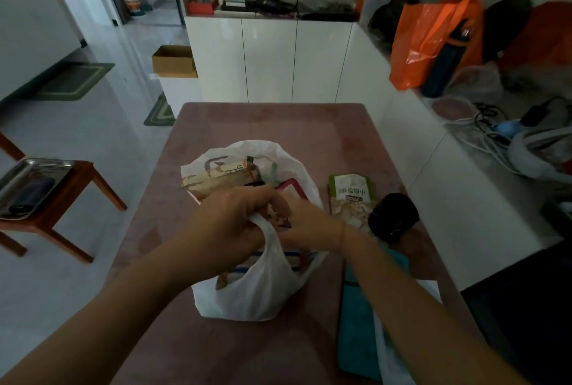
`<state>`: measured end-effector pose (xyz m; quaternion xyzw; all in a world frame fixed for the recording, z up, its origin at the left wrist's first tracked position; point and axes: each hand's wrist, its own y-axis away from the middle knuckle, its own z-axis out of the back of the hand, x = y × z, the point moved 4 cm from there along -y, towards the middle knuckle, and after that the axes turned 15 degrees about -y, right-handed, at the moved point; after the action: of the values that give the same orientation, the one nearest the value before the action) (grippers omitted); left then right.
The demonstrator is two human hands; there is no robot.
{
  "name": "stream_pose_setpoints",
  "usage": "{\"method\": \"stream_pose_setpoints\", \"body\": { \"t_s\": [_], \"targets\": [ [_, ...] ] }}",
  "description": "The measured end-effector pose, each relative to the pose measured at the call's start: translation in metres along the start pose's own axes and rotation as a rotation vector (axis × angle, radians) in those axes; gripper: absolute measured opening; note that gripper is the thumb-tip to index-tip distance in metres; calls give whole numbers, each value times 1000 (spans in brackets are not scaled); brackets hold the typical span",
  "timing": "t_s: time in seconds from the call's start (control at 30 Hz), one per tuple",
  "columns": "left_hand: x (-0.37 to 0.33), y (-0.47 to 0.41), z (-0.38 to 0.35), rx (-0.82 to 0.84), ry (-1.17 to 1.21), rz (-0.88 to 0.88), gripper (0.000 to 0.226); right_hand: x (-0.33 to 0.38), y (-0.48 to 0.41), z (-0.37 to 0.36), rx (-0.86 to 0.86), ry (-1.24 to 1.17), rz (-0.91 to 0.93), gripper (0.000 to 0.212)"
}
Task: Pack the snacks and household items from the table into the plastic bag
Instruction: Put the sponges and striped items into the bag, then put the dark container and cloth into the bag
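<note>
A white plastic bag stands open in the middle of the pink table. A tan snack box and a pink-edged packet stick out of its mouth. My left hand grips the bag's near rim. My right hand is closed on a dark patterned snack packet at the bag's mouth. To the right of the bag lie a green snack pouch, a black round item and a teal flat item, partly hidden by my right forearm.
White cabinets stand behind the table. An orange bag and tangled cables cover the counter on the right. A wooden stool with a metal tray stands to the left. A cardboard box sits on the floor.
</note>
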<state>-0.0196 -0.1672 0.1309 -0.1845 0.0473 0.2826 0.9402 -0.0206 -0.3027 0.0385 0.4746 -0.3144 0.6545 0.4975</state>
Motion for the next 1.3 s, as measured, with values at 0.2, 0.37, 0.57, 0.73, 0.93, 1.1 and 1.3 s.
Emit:
{"method": "stream_pose_setpoints", "body": {
  "t_s": [0.2,0.37,0.57,0.73,0.93,1.1,1.3],
  "targets": [
    [17,-3,-10,-48,-234,9,21,-131,70,157,-1079,46,-463,78],
    [32,6,-19,-1,-157,56,24,-217,91,169,-876,129,-938,115],
    [46,10,-13,-52,-7,171,26,-216,78,168,-1043,145,-909,76],
    [46,9,-17,-15,21,134,31,-127,55,156,-1255,28,-331,57],
    [40,5,-17,26,22,130,45,-19,-18,105,-887,-783,40,44],
    [40,3,-5,352,219,113,29,-38,-68,66,-817,-718,-191,52],
    [106,-58,27,205,553,263,35,-46,-63,71,-917,-486,-124,57]
  ]
}}
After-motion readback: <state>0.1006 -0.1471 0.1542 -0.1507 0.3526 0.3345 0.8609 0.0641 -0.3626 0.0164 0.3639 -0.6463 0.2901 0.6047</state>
